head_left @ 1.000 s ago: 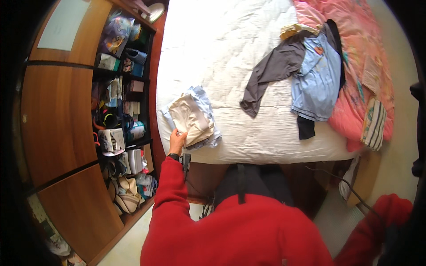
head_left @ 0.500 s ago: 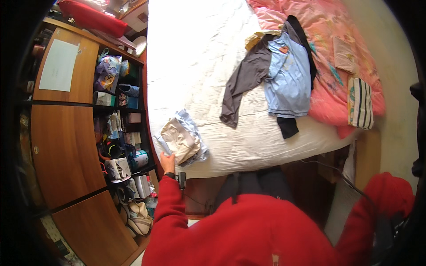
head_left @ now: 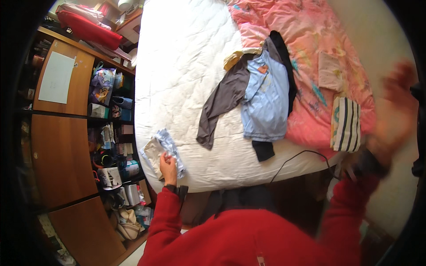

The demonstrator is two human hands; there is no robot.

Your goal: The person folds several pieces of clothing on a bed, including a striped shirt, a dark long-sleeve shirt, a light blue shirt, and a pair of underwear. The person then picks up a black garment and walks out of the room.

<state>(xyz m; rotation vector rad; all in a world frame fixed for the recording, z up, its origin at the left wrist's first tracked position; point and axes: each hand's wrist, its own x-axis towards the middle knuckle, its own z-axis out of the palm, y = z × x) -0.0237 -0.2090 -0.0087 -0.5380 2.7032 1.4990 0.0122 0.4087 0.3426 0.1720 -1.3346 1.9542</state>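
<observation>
Raised since the earlier frame, the right hand blurs beside the coral quilt, its grip impossible to tell; the left hand bends its fingers over folded cream-and-blue clothes at the near left corner of the white bed, pinching or not, I cannot tell

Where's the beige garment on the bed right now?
In the head view, the beige garment lies near the lower-left corner of the bed, on top of pale blue cloth, with the person's left hand over it.
</observation>
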